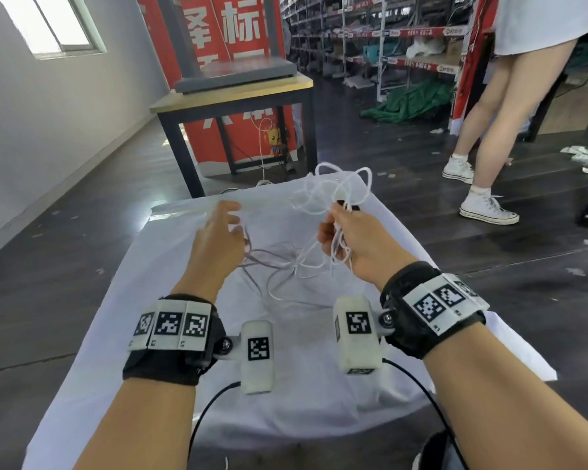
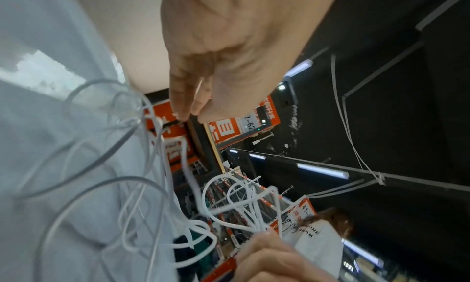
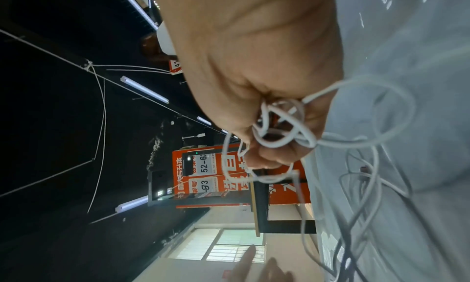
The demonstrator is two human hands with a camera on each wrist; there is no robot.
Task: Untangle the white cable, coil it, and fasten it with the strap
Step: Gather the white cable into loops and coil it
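White cable (image 1: 323,198) tangled at frame centre, loops raised over cloth-covered worktop (image 1: 286,385). Right hand (image 1: 357,239) clenched round bunch. Left hand (image 1: 218,232) released, fingers loose. Best: tease one loop out slowly, avoid yanking knots tight.

Daylight from a window (image 1: 53,23) at upper left fills the head view evenly; the cable (image 1: 323,195) throws soft, faint shadows on the white cloth (image 1: 286,385). Straight lines bow toward the edges. Both wrist views are darker, with bright ceiling tube lights (image 3: 145,89), and the nearby hands and cable are blurred.
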